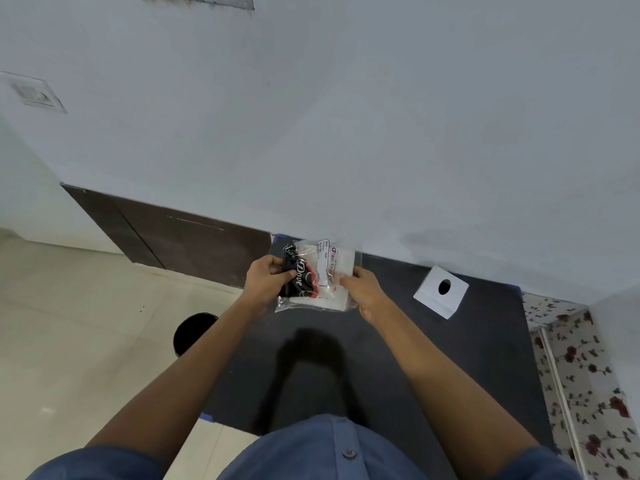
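A clear plastic pack of white tissues [341, 265] with a printed label is held over the far end of a black table [398, 358]. My left hand [268, 280] grips its left edge, where a black and red wrapper reading "Dove" [299, 278] shows. At the pack's right edge, my right hand [365, 291] pinches the plastic. Both forearms reach forward from a blue shirt.
A white square holder with a round black hole [441, 292] lies on the table to the right, near the pale wall. A black round bin [194, 332] stands on the tiled floor at the left. A floral-patterned surface [581, 375] borders the table's right side.
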